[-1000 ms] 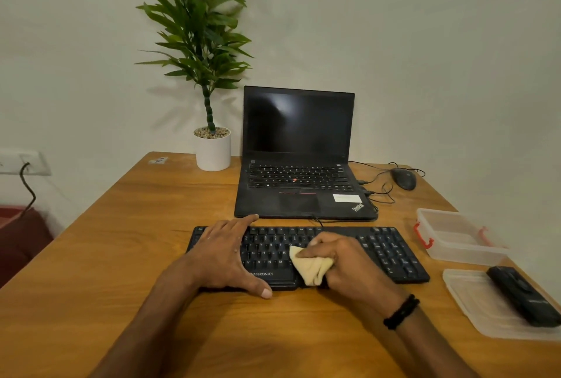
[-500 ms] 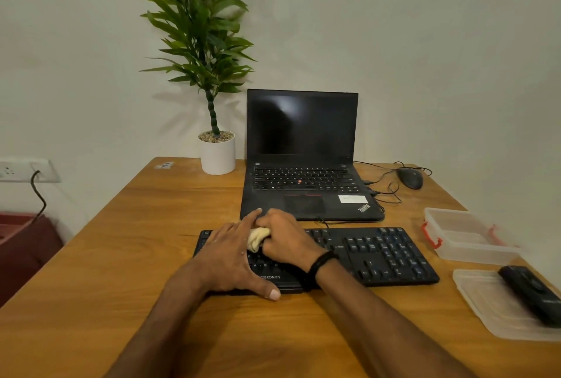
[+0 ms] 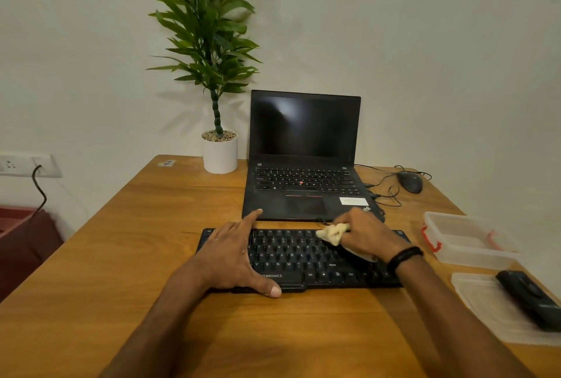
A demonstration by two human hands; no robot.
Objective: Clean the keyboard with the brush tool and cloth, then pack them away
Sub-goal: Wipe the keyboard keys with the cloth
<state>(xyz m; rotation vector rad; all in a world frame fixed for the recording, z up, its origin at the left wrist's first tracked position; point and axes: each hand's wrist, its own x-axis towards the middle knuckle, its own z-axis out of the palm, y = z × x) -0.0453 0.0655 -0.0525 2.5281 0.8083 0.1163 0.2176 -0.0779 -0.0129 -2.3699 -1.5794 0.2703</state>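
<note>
The soft, light cloth (image 3: 332, 233) is wadded in the fingers of the right hand (image 3: 368, 236), on the upper keys of the keyboard (image 3: 303, 259); the left hand (image 3: 233, 256) is laid flat, fingers spread, so sliding is likely prevented.

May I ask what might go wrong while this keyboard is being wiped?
The right hand holds the bunched cream cloth on the back row of the black keyboard, close to a thin black cable; the cloth might snag it. The black brush tool lies on the clear plastic lid near the edge of the wooden table; an elbow could knock it off.
</note>
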